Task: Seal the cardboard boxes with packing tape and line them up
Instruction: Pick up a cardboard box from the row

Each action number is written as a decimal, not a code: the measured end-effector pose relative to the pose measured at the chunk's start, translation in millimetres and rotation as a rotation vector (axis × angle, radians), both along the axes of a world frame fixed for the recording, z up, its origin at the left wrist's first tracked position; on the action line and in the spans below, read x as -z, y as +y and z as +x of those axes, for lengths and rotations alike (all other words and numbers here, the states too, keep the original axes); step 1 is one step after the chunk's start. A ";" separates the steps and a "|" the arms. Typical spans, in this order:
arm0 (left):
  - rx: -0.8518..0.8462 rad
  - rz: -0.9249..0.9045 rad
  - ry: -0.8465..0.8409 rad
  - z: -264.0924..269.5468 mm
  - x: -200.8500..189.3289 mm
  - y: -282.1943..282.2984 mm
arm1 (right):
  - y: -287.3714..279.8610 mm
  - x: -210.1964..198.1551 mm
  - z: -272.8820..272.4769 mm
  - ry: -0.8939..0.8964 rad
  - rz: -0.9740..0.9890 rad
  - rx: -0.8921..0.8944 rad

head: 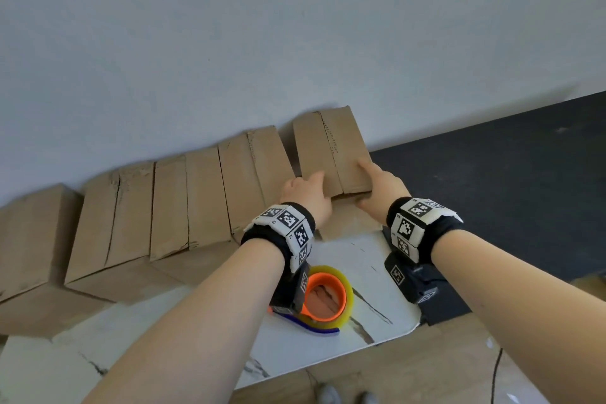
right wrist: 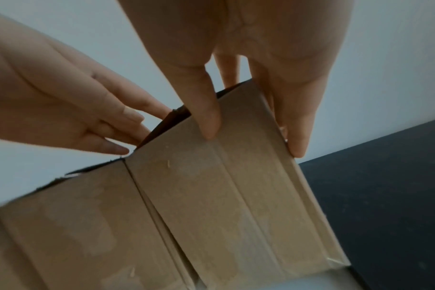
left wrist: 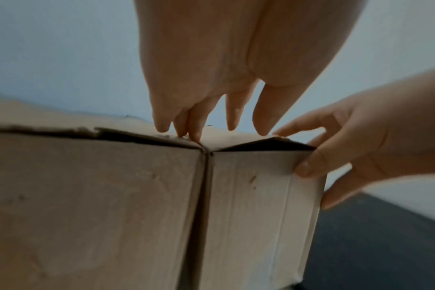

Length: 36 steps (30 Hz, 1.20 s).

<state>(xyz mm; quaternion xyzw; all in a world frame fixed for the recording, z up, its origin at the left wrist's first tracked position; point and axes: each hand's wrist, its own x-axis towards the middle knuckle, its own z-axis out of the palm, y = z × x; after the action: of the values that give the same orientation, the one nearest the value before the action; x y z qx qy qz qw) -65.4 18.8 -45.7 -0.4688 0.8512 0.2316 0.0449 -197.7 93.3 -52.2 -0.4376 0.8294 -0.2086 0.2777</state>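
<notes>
A row of brown cardboard boxes (head: 170, 203) stands along the wall on the white marble table (head: 370, 275). Both hands are on the rightmost box (head: 331, 151), which stands slightly apart from the row and angled. My left hand (head: 303, 195) has straight fingers (left wrist: 196, 117) touching the box's top left edge, beside the neighbouring box (left wrist: 87, 196). My right hand (head: 382, 188) grips the box's right near corner, with its thumb (right wrist: 207, 117) on the front face (right wrist: 224, 196) and its fingers round the right side. A strip of clear tape runs down that face.
The tape dispenser (head: 328, 297), with an orange core and a yellowish roll, lies on the table under my left forearm. A dark surface (head: 511, 193) stretches right of the table. The grey wall (head: 295, 43) is directly behind the boxes. The table's near edge is close.
</notes>
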 end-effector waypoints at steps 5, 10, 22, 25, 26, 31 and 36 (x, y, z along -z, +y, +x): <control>-0.025 0.089 0.269 -3.5 -16.2 -1.0 | 9.5 -21.3 -8.4 -0.055 -0.097 0.114; -0.032 0.087 0.381 -23.4 -30.8 5.4 | 27.2 -44.5 -35.1 -0.131 -0.207 0.251; -0.081 0.280 0.325 -90.5 -11.4 77.9 | 88.0 -24.7 -130.1 0.036 0.002 0.004; -0.128 0.031 0.181 -101.3 -17.5 85.2 | 98.3 -19.8 -151.5 0.032 0.007 -0.036; -0.161 -0.044 0.138 -102.9 -18.1 86.1 | 100.7 -19.7 -157.8 0.047 0.024 -0.060; -0.318 -0.125 0.128 -102.1 -16.0 79.1 | 105.5 -23.6 -181.7 0.129 0.095 -0.186; -0.348 -0.027 0.169 -106.2 -12.5 88.5 | 110.8 -26.4 -174.7 0.113 0.117 -0.224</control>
<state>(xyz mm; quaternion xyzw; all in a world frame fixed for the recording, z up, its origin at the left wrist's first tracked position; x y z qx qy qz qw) -171.6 107.3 -33.2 -0.5884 0.7611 0.2630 -0.0738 -372.4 204.0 -25.8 -0.5215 0.8005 -0.1023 0.2770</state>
